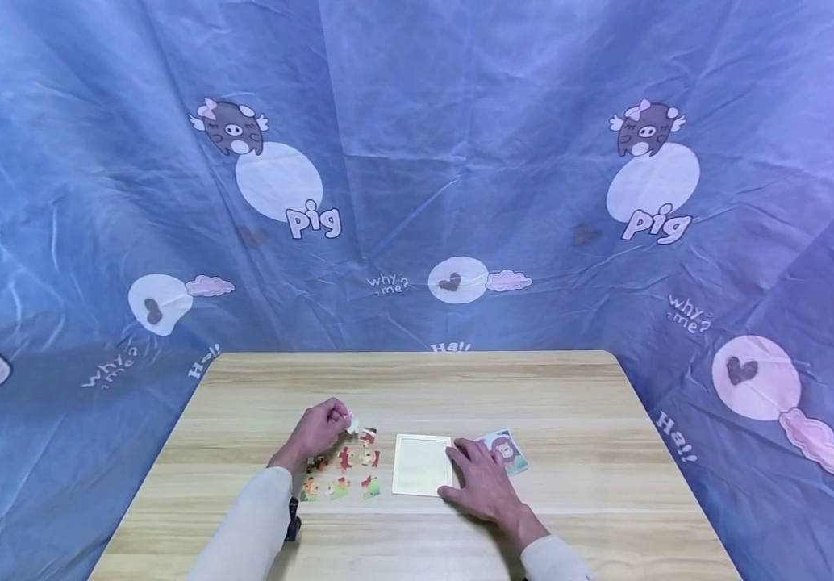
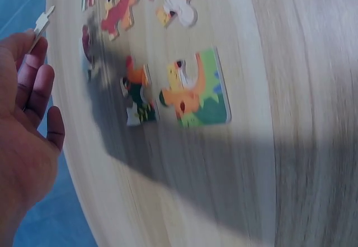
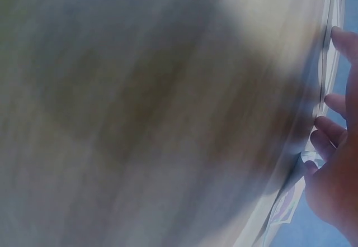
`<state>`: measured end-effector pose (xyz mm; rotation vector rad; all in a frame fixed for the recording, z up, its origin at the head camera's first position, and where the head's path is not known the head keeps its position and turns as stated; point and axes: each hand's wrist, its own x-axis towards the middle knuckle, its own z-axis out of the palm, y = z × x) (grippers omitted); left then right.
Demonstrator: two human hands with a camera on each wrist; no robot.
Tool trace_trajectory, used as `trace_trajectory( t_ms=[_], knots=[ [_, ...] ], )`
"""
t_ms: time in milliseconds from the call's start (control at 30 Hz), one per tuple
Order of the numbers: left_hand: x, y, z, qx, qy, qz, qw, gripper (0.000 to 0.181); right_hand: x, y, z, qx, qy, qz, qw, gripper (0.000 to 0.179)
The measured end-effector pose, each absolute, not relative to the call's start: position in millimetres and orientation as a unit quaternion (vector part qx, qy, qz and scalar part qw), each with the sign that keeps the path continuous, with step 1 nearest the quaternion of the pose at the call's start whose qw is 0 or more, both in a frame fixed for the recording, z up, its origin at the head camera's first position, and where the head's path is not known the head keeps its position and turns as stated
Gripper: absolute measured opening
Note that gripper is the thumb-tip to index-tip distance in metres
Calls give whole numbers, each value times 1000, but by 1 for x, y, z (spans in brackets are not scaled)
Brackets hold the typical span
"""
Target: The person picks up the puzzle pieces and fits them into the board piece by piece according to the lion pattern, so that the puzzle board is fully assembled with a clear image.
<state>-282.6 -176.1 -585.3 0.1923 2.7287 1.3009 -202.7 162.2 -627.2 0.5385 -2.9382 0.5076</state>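
Here, the pale wood-grain table (image 1: 533, 387) bears a shallow cream square tray (image 1: 423, 466); the right hand (image 1: 487, 484), fingers apart, touches its right edge. The left hand (image 1: 319, 428), near multicoloured jigsaw pieces (image 1: 345, 459), pinches a thin pale piece (image 1: 352, 424) — a slack pinch could drop it, a low sweep scatter them.

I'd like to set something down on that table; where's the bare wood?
The table is bare between the tray and the patterned curtain, and from the picture card to the table's right edge. Crowded: left of the tray, where the left hand holds one piece beside loose puzzle pieces, and between tray and card, where the right hand is.
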Motion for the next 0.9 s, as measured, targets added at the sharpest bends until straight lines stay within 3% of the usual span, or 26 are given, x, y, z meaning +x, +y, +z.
trace_trajectory(
  t_ms=[900],
  knots=[
    [-271, -123, -592, 129, 890, 431, 73, 11, -188, 154, -633, 158, -969, 175, 67, 64]
  ],
)
